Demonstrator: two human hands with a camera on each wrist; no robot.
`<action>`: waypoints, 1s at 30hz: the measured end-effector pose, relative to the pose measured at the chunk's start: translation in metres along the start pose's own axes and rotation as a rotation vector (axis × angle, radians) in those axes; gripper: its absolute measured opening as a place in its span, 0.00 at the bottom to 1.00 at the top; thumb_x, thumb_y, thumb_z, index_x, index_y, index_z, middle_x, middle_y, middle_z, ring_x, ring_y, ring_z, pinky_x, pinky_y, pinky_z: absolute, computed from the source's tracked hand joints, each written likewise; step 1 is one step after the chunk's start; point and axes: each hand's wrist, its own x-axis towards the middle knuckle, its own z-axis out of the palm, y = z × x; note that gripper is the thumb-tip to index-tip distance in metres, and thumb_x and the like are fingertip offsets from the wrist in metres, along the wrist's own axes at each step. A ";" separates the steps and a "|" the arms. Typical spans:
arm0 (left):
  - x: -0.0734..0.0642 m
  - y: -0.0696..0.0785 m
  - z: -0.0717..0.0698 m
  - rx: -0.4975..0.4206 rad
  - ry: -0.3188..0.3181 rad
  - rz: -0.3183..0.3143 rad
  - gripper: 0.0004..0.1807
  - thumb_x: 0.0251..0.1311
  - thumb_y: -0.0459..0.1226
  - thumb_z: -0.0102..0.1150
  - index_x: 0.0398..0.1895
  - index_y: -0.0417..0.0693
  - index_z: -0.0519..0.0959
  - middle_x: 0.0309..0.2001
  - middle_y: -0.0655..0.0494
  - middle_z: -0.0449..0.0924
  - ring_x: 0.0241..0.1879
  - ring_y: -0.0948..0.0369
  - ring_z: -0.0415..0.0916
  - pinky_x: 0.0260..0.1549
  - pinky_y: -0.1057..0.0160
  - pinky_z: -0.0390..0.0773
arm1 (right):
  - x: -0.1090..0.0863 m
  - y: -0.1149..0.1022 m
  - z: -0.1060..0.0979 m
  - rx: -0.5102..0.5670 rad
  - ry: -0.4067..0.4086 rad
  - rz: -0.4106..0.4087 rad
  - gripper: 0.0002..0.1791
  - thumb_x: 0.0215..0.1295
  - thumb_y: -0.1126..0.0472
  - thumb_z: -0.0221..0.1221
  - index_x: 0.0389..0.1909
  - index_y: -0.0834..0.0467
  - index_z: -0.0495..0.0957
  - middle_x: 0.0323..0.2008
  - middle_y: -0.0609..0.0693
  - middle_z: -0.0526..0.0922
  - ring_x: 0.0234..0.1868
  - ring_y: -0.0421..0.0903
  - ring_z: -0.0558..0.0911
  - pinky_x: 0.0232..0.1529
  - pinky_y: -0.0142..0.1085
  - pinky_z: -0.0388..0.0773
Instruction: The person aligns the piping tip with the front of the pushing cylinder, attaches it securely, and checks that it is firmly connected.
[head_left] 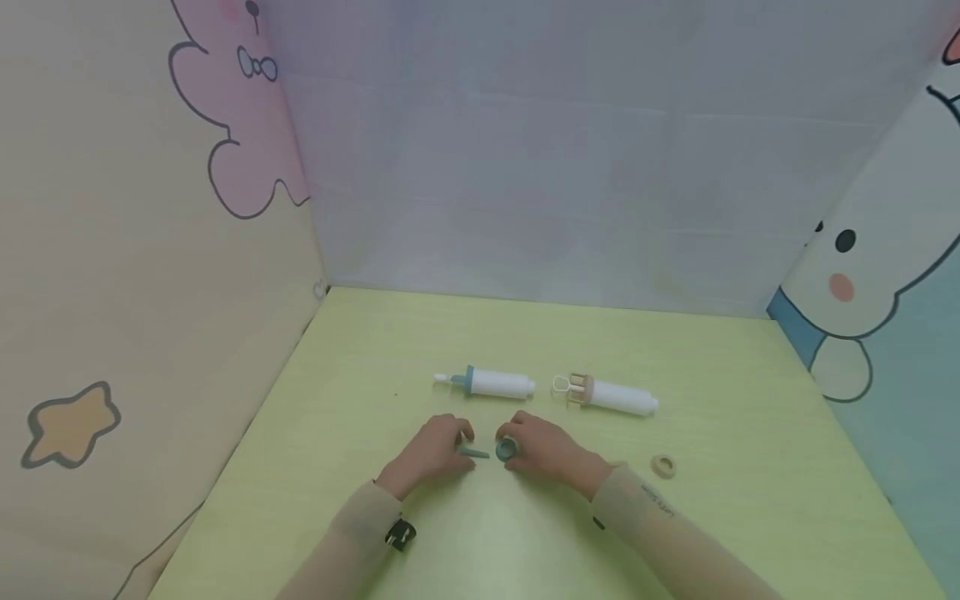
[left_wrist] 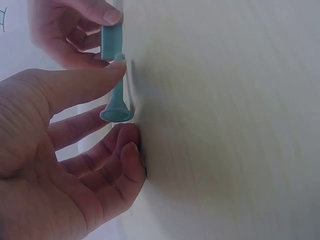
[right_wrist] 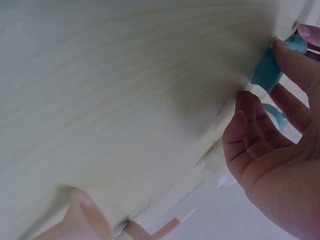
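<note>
My left hand (head_left: 435,446) pinches a small teal nozzle (head_left: 476,453) between thumb and fingers, its thin stem pointing right. In the left wrist view the nozzle (left_wrist: 116,111) shows a flared, trumpet-like end, and the ring finger and little finger are curled below it. Just across from it, my right hand (head_left: 543,446) holds a teal ring-shaped cap (head_left: 499,451) between thumb and fingertips, low over the table. The right wrist view shows the cap (right_wrist: 267,70) from the side. Nozzle stem and cap are a short gap apart in the head view.
Behind the hands lie two white tubes, like syringes: one with a blue collar (head_left: 469,381) at left, one with a beige collar (head_left: 588,390) at right. A beige ring (head_left: 665,474) lies right of my right forearm. Printed cloth walls (head_left: 487,183) surround the yellow-green table (head_left: 750,433).
</note>
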 end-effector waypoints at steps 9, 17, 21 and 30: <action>0.000 -0.005 0.005 0.019 0.033 0.040 0.02 0.50 0.34 0.69 0.27 0.49 0.83 0.26 0.60 0.72 0.28 0.62 0.67 0.30 0.62 0.70 | 0.001 0.001 0.004 -0.011 0.010 -0.005 0.17 0.55 0.56 0.69 0.45 0.53 0.79 0.36 0.46 0.74 0.34 0.40 0.74 0.37 0.35 0.74; 0.002 -0.007 0.008 0.033 0.072 0.085 0.02 0.50 0.34 0.68 0.27 0.49 0.84 0.25 0.62 0.73 0.28 0.63 0.67 0.30 0.63 0.69 | -0.002 0.003 0.004 0.028 0.043 -0.017 0.16 0.57 0.57 0.68 0.45 0.56 0.79 0.35 0.47 0.74 0.34 0.41 0.73 0.37 0.36 0.73; 0.003 -0.006 0.009 0.046 0.094 0.109 0.02 0.50 0.34 0.68 0.28 0.50 0.85 0.26 0.64 0.73 0.29 0.63 0.68 0.31 0.63 0.70 | -0.006 0.001 0.000 0.026 0.070 -0.023 0.17 0.57 0.56 0.67 0.47 0.57 0.78 0.36 0.48 0.75 0.36 0.42 0.74 0.39 0.38 0.73; 0.006 0.001 0.003 0.032 0.122 0.108 0.03 0.51 0.33 0.66 0.29 0.48 0.85 0.29 0.58 0.78 0.32 0.60 0.73 0.33 0.59 0.73 | -0.007 0.001 -0.006 0.036 0.111 -0.014 0.17 0.57 0.61 0.66 0.47 0.58 0.77 0.39 0.50 0.79 0.40 0.46 0.78 0.42 0.41 0.74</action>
